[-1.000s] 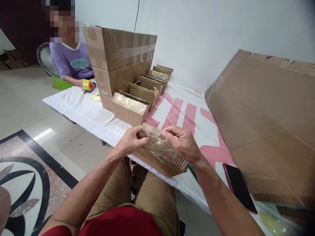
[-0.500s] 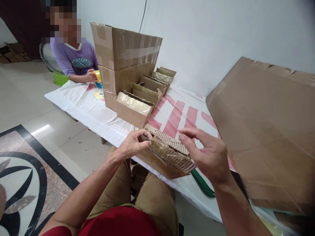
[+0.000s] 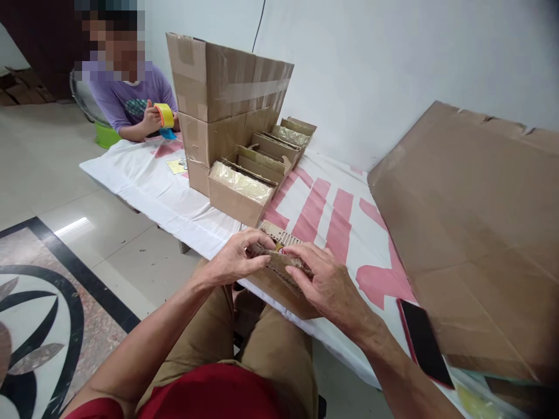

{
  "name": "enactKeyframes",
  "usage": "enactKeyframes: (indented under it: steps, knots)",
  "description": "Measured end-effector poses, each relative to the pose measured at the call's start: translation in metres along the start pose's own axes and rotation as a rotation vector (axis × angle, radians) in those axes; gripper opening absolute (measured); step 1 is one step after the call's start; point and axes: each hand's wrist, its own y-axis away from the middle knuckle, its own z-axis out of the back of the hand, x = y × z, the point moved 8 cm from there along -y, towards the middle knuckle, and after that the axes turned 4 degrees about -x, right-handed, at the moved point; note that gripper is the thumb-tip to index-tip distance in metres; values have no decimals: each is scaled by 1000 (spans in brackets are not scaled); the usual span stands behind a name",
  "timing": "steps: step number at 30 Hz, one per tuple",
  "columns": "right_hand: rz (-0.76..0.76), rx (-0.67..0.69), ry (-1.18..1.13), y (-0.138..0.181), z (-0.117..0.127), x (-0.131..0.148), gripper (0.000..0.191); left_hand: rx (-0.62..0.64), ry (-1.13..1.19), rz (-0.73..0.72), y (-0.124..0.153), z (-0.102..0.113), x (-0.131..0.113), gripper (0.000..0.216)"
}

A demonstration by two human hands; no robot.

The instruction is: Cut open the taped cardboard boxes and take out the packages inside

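Presently, the seated person has both hands at a small cardboard box [image 3: 279, 288], which sits at the near edge of the desk [image 3: 144, 180], its corrugated top flaps raised. The left hand [image 3: 244, 254] is partly closed on the box's left end, thumb outside the near flap and fingers over the inside, gripping the cardboard. The right hand [image 3: 321, 276] is half curled above the opening, its thumb against the near flap; I cannot tell whether it grips. A scrap of yellow and red shows between the fingertips, too covered to identify.

Beyond the box, a row of small open boxes [image 3: 238, 201] runs from the near edge toward the far edge by the wall. Directly to its left stands a stack of larger taped cartons [image 3: 190, 137]. At the desk's left end, a co-worker in a purple top [image 3: 152, 87] holds a yellow ring-shaped item [image 3: 165, 115]. Toward the right, a dark phone [image 3: 425, 343] with a red border lies near the near edge, beside a large cardboard panel [image 3: 471, 244] standing tilted.
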Motion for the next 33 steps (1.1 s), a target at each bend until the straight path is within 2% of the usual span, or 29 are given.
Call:
enactKeyframes:
  steps: [2,4,8,12,15,18,20,23,26,28,30,33]
  knots:
    - [-47,45,-71,-1,-1,0,26,34,-136,-153,-1,0,-18,13]
    - [-68,70,-119,-2,-2,1,27,79,-272,-237,-1,-5,-29,13]
    - [-37,28,-69,3,5,2,29,124,-384,-224,0,-14,-31,11]
    - [86,-10,38,13,9,12,16,166,-319,-249,4,-16,-34,14]
    - [57,16,-12,14,14,10,15,224,-327,-241,7,-17,-34,24]
    - [-90,133,-192,10,20,-12,16,262,-341,-252,8,-17,-34,23]
    - [-186,138,-240,10,29,-34,22,266,-342,-256,8,-17,-33,21]
    - [-205,133,-91,14,31,-61,27,249,-340,-266,10,-17,-32,21]
    - [-113,215,114,24,13,-71,35,219,-341,-309,14,-15,-37,21]
    - [-84,203,178,27,8,-74,30,237,-359,-321,19,-15,-41,22]
    - [-117,148,183,25,11,-82,26,284,-389,-318,27,-17,-43,21]
    - [-251,127,164,17,13,-107,29,335,-430,-357,42,-20,-48,19]
